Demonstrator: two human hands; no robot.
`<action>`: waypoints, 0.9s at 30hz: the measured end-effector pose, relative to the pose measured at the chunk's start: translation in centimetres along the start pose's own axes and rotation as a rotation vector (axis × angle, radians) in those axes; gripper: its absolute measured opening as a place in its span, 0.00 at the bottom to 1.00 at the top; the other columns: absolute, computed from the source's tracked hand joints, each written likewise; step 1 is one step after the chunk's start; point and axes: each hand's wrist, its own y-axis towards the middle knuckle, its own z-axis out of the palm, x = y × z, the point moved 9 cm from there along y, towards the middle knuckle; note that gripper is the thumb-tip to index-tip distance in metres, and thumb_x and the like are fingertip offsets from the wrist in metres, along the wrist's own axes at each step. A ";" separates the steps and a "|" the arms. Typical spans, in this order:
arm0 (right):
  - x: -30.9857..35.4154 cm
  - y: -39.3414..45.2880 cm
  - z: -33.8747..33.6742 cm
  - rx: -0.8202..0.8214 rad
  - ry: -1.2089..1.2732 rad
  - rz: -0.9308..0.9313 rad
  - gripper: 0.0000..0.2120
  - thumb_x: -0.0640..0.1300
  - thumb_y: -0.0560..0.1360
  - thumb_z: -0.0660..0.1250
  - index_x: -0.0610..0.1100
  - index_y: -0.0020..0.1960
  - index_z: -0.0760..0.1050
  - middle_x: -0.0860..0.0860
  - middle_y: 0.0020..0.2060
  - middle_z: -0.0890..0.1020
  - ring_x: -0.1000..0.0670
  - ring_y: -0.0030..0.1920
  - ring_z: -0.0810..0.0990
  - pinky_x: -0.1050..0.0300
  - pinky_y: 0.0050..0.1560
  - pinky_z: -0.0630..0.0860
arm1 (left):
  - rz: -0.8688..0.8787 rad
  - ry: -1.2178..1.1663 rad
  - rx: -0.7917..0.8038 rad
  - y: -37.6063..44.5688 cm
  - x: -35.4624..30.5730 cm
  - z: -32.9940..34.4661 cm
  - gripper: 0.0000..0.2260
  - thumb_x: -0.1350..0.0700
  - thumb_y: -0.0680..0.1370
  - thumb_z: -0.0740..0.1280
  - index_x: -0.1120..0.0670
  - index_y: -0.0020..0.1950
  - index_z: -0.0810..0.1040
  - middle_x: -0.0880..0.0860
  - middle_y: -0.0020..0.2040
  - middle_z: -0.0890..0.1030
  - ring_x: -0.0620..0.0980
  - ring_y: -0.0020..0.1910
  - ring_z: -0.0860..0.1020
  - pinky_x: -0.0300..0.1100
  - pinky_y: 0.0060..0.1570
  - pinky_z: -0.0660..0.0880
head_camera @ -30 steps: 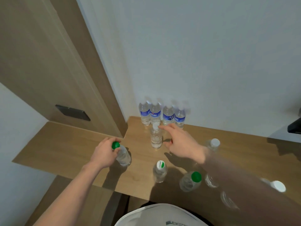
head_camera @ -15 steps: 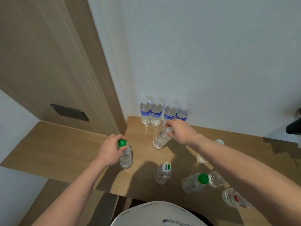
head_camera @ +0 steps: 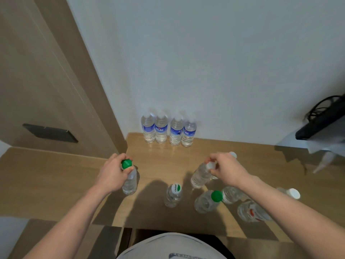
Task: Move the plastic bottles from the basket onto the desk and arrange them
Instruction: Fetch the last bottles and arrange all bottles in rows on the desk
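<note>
Arranging step in hand, by my reading: every bottle in view is on the bench (head_camera: 56, 176); no basket visible in frame. Four blue-label bottles (head_camera: 169, 130) stand upright in a tight row against the back wall, touching or nearly so. Left hand (head_camera: 113, 174) grips the neck of a green-cap bottle (head_camera: 129, 179), fingers curled round it just under the cap; the bottle looks upright, though whether its base rests on the bench or is just clear of it cannot be told. Right hand (head_camera: 226, 170) pinches the neck of a white-cap bottle (head_camera: 202, 173), fingers clamped at the cap; this bottle is tilted, base pointing down and toward the left hand, apparently lifted or pivoting on its edge. Loose group near the front edge: a bottle with a green-and-white cap (head_camera: 173, 195) between the two hands, a second green-capped bottle (head_camera: 208, 201) just beside it below the right forearm, a clear bottle partly hidden by that forearm, a red-label bottle (head_camera: 252, 212), and another white-capped one (head_camera: 293, 193) farther right. Next move, as a judgement: carry both held bottles back toward the wall row and stand them in line, which calls for righting the tilted one before release and keeping the right forearm clear of the bottles beneath it, which could be knocked over.
</note>
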 end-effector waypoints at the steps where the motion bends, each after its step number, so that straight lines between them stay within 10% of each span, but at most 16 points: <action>1: -0.3 -0.8 0.0 -0.004 0.035 0.011 0.15 0.43 0.77 0.77 0.50 0.63 0.83 0.52 0.55 0.85 0.52 0.48 0.83 0.52 0.55 0.80 | 0.000 0.002 0.004 0.0 -0.1 0.1 0.11 0.52 0.78 0.75 0.48 0.59 0.80 0.50 0.50 0.76 0.51 0.48 0.77 0.46 0.49 0.71; 10: 0.6 -9.2 0.0 0.000 0.091 -0.012 0.20 0.62 0.75 0.76 0.62 0.66 0.80 0.66 0.55 0.79 0.63 0.48 0.77 0.57 0.50 0.76 | 0.005 0.009 0.039 0.0 -0.7 0.7 0.10 0.50 0.79 0.73 0.47 0.58 0.79 0.49 0.51 0.75 0.50 0.49 0.76 0.45 0.49 0.70; 27: -0.9 -8.7 3.9 0.016 0.012 0.015 0.11 0.56 0.73 0.78 0.55 0.48 0.78 0.58 0.44 0.82 0.51 0.46 0.82 0.49 0.50 0.80 | 0.095 -0.050 0.012 1.1 -2.2 -0.2 0.10 0.56 0.77 0.75 0.48 0.57 0.82 0.49 0.49 0.77 0.53 0.50 0.77 0.50 0.56 0.76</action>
